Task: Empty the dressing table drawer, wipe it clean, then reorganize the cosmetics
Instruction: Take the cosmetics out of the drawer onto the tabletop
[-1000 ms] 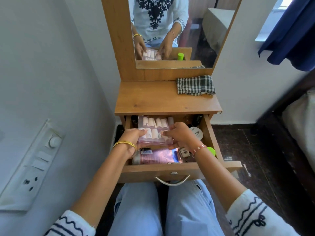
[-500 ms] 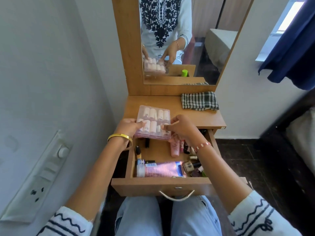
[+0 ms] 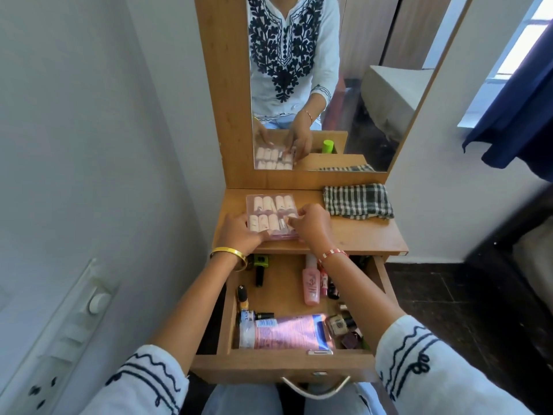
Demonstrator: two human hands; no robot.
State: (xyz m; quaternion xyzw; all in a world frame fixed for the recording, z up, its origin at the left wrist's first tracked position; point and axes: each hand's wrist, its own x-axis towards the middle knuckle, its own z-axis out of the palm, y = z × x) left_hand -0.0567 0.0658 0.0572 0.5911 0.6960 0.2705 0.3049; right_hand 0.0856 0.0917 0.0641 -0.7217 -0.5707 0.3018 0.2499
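I've lifted the clear box [image 3: 271, 216] from the drawer [image 3: 281, 295] onto the tabletop [image 3: 359, 235] above it — left hand [image 3: 239, 233] and right hand [image 3: 309, 224] clamp its near edge — emptying has begun.

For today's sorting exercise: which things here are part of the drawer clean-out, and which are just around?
Part of the job: drawer, clear case under both hands, pink tube, pink bottle, checked cloth.
Just around: mirror, switch panel, curtain.

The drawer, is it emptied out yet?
No. The open drawer holds a pink tube, a pink bottle and nail polishes.
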